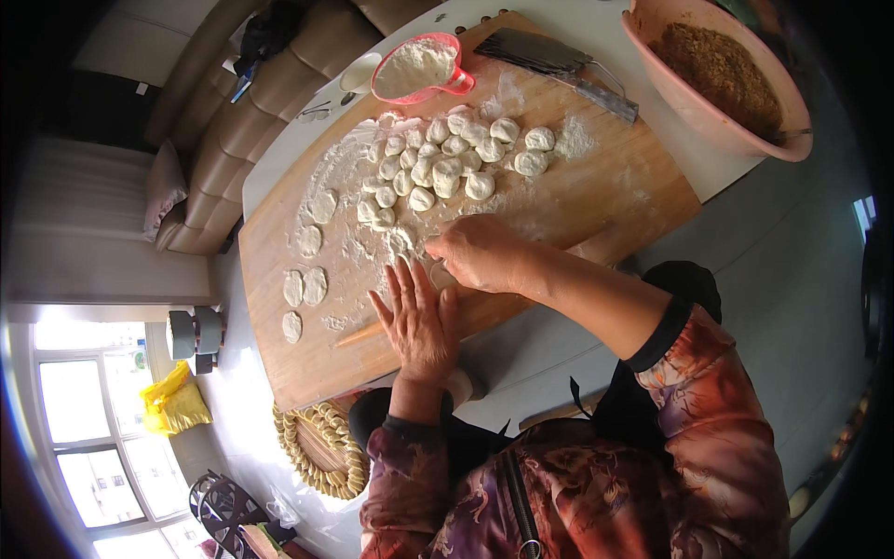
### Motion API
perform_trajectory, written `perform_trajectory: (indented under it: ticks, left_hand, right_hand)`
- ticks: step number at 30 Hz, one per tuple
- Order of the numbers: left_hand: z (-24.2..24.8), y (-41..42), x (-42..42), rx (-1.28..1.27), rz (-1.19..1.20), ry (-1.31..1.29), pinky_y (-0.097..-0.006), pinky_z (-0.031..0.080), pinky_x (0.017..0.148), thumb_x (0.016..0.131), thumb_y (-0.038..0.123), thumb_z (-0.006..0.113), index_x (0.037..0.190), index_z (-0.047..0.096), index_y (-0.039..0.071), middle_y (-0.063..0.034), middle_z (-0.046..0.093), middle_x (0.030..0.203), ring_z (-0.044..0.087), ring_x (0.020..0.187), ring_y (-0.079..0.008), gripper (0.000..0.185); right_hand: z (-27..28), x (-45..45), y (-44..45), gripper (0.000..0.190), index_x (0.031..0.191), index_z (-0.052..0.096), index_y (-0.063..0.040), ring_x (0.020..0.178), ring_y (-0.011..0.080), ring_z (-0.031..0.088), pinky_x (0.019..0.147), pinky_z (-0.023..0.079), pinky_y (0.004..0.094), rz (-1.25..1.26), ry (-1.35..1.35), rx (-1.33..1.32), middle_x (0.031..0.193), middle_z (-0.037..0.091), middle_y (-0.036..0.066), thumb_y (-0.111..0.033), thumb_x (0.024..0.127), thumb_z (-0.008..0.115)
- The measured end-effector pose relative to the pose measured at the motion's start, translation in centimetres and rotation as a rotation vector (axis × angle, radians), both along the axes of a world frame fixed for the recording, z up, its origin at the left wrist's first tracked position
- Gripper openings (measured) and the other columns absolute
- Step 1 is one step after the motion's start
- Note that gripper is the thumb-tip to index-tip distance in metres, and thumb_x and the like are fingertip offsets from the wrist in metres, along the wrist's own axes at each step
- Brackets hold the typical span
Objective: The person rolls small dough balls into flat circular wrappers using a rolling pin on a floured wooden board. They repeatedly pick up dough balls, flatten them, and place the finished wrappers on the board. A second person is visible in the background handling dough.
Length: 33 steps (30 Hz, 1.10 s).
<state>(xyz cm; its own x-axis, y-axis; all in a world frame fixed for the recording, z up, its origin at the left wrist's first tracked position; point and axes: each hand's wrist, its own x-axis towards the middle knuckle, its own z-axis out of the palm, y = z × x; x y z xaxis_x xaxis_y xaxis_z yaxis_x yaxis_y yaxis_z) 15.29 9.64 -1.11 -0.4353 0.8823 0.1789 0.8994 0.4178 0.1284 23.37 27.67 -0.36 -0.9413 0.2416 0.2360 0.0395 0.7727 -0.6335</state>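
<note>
My left hand (418, 325) lies palm down with its fingers spread over the near part of a floured wooden board (594, 175). Just right of it, my right hand (478, 253) is curled above the board; whether anything is in its fingers is hidden. A pale round shape shows partly between the two hands. Beyond them sits a cluster of dough balls (447, 171). Flattened dough rounds (315, 285) are spread along the board's left side. A wooden rolling pin (360, 334) shows its tapered end left of my left wrist, the rest being hidden by that hand.
At the board's far edge are a red-rimmed container of flour (419, 68) and a metal cleaver (534, 52). A pink basin of brown filling (723, 80) stands at the far right. Below the board's left corner is a round tray of dumplings (321, 447). A brown sofa (279, 91) is beyond the table.
</note>
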Motion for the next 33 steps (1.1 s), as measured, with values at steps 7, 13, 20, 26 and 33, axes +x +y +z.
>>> perform_trajectory:
  ticks: [7, 13, 20, 26, 33]
  left_hand:
    - [0.6, -0.8, -0.6, -0.007, 0.004, -0.059, -0.0602, 0.006, 0.121, 0.103, 0.036, 0.047, 0.154, 0.030, -0.004, -0.0279, 0.034, 0.157, 0.023, 0.151, -0.0431, 0.068]
    - [0.4, 4.7, -5.9, 0.021, 0.095, 0.012, -0.0597, 0.007, 0.121, 0.105, 0.038, 0.039, 0.155, 0.030, -0.003, -0.0246, 0.034, 0.159, 0.022, 0.152, -0.0393, 0.066]
    - [0.2, -1.1, -0.7, 0.020, -0.053, 0.022, -0.0612, 0.006, 0.121, 0.102, 0.035, 0.047, 0.155, 0.030, -0.003, -0.0274, 0.035, 0.157, 0.023, 0.151, -0.0418, 0.067]
    - [0.3, 0.2, -3.0, 0.136, -0.073, -0.058, -0.0611, 0.009, 0.121, 0.100, 0.035, 0.051, 0.154, 0.030, -0.003, -0.0271, 0.037, 0.156, 0.026, 0.149, -0.0439, 0.069]
    - [0.0, 3.5, -6.6, 0.163, 0.001, -0.064, -0.0592, 0.012, 0.121, 0.098, 0.039, 0.054, 0.149, 0.041, -0.001, -0.0259, 0.043, 0.152, 0.029, 0.148, -0.0411, 0.065]
  right_hand:
    - [1.5, 2.7, -0.2, 0.029, 0.114, 0.063, -0.006, 0.106, 0.0311, 0.060, 0.090, 0.050, 0.0452, -0.205, 0.056, 0.152, 0.113, 0.062, 0.010, -0.021, 0.090, 0.069]
    - [0.0, 5.6, -0.1, 0.052, 0.141, 0.052, -0.005, 0.140, 0.0317, 0.040, 0.118, 0.029, 0.0489, -0.288, 0.057, 0.471, 0.144, 0.053, 0.014, -0.033, 0.098, 0.058]
    - [1.3, 12.4, -4.8, 0.066, 0.149, 0.042, -0.003, 0.142, 0.0328, 0.038, 0.120, 0.027, 0.0496, -0.227, -0.123, 0.392, 0.153, 0.042, 0.012, -0.034, 0.095, 0.064]
    - [1.0, 10.1, -4.4, 0.069, 0.150, 0.039, -0.001, 0.143, 0.0356, 0.035, 0.121, 0.024, 0.0509, -0.297, -0.095, 0.411, 0.155, 0.038, 0.015, -0.030, 0.093, 0.066]
    - [-0.5, 4.9, -0.2, 0.060, 0.145, 0.044, 0.001, 0.140, 0.0374, 0.038, 0.120, 0.026, 0.0511, -0.336, -0.049, 0.404, 0.148, 0.045, 0.019, -0.037, 0.100, 0.055]
